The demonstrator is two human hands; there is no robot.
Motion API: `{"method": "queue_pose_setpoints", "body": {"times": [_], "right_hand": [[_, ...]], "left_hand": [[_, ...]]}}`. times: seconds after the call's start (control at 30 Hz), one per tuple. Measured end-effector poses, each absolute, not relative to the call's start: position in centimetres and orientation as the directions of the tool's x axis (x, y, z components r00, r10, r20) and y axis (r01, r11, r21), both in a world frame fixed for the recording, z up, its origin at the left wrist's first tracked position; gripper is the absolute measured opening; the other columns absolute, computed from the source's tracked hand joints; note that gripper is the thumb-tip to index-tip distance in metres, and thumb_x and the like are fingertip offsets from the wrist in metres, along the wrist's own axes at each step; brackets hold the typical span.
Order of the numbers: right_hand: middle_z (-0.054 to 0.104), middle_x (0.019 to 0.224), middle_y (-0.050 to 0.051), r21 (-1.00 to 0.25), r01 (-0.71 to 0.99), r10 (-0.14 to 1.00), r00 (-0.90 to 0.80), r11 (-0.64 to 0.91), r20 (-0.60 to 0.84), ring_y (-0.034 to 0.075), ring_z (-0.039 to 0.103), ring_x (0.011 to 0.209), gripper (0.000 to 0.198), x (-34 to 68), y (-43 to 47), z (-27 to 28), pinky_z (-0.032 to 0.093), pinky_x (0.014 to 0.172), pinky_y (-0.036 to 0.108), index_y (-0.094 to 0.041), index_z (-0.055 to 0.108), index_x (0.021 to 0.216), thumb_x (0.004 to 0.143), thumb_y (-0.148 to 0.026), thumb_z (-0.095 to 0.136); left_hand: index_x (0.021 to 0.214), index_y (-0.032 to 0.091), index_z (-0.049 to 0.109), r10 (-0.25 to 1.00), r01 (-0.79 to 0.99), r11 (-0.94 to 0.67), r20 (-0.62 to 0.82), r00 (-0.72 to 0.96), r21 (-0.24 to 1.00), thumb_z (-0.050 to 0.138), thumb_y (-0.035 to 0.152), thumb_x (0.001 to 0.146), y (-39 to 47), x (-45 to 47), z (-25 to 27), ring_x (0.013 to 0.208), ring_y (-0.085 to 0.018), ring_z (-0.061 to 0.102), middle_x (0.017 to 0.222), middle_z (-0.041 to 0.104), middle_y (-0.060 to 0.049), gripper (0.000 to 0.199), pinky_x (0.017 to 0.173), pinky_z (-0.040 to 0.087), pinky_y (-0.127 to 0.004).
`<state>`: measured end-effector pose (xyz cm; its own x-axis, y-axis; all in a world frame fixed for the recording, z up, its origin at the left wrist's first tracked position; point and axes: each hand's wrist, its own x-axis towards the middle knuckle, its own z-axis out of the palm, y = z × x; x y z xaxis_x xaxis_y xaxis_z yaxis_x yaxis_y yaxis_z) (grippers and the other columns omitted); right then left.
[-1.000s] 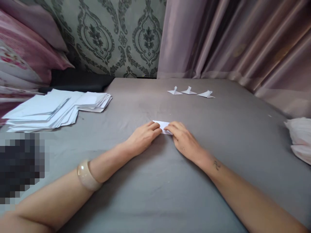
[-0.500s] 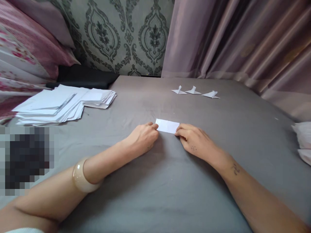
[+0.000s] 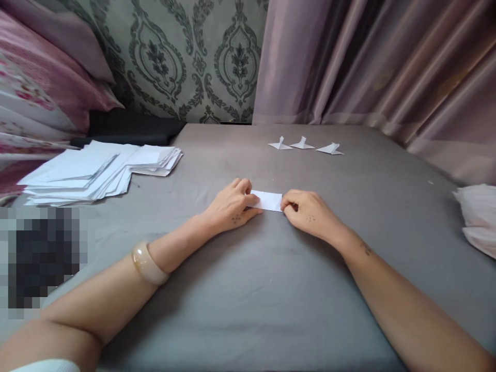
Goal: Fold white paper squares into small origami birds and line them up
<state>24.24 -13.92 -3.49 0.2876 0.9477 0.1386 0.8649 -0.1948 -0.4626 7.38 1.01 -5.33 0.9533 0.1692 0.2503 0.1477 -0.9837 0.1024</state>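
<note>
A small white strip of folded paper (image 3: 270,201) lies on the grey cloth between my two hands. My left hand (image 3: 232,204) holds its left end, with the thumb along the near edge and a finger over the top face. At the right end, my right hand (image 3: 304,209) pinches the paper's edge between thumb and curled fingers. Part of the left end is hidden under my left fingers.
Three folded white paper figures (image 3: 303,143) stand in a row toward the back. Stacks of white paper (image 3: 89,165) lie at the left, before a black folded cloth (image 3: 132,126). A whitish bundle (image 3: 478,217) sits at the right edge; curtains hang behind.
My left hand has shifted onto the paper, its finger and thumb now reaching further over the left end. My right hand keeps its pinch at the right end. The view has turned slightly right.
</note>
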Motion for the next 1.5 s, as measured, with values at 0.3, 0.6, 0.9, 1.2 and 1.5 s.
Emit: {"method": "queue_pose_setpoints", "body": {"times": [0.3,0.6,0.9,1.2,1.5], "right_hand": [[0.067,0.065,0.0,-0.741,0.604,0.751,0.625,-0.293,0.213,0.015,0.06,0.059,0.019,24.5,-12.7,-5.7,0.045,0.062,0.028,-0.02,0.068,0.076,0.073,-0.019,0.05],[0.053,0.121,0.012,-0.507,0.862,0.742,0.335,0.008,0.58,0.022,0.055,0.108,0.047,22.6,-13.1,-5.2,0.049,0.087,0.036,-0.02,0.047,0.121,0.076,-0.009,0.052],[0.057,0.105,0.009,-0.245,0.969,0.919,0.109,-0.014,0.38,0.021,0.051,0.094,0.027,22.7,-13.3,-5.8,0.044,0.082,0.034,-0.022,0.068,0.103,0.088,-0.012,0.047],[0.062,0.092,0.005,-0.387,0.92,0.957,0.165,-0.063,0.237,0.017,0.055,0.085,0.019,22.4,-13.7,-5.3,0.041,0.076,0.029,-0.021,0.07,0.092,0.09,-0.022,0.051],[0.06,0.1,0.005,-0.585,0.758,0.882,0.448,-0.291,0.142,0.014,0.057,0.076,0.028,21.9,-13.3,-5.7,0.043,0.07,0.029,-0.019,0.056,0.067,0.089,-0.035,0.05]], "left_hand": [[0.087,0.013,0.064,0.06,0.048,-0.997,0.273,0.96,0.052,0.035,0.022,0.097,0.4,7.8,-5.4,0.08,-0.019,0.058,0.085,0.065,-0.01,0.032,0.075,0.047,-0.031],[0.08,0.01,0.065,0.743,0.03,0.209,-0.178,0.645,0.978,0.061,0.028,0.081,-0.1,8.4,-4.5,0.059,-0.008,0.056,0.072,0.062,-0.004,0.018,0.056,0.049,-0.02],[0.081,0.01,0.063,0.64,0.28,0.082,-0.266,0.721,0.956,0.053,0.024,0.084,-1.1,7.9,-5.5,0.053,-0.01,0.054,0.064,0.059,-0.004,0.017,0.052,0.048,-0.023],[0.096,0.017,0.068,0.399,0.185,-0.737,0.197,0.896,0.65,0.055,0.016,0.078,-0.7,6.8,-5.6,0.091,-0.018,0.055,0.106,0.056,-0.009,0.022,0.078,0.049,-0.031],[0.082,0.016,0.07,0.51,0.282,-0.697,0.179,0.841,0.659,0.055,0.032,0.087,0.0,7.9,-6.2,0.1,-0.022,0.054,0.105,0.061,-0.01,0.023,0.09,0.045,-0.041]]}}
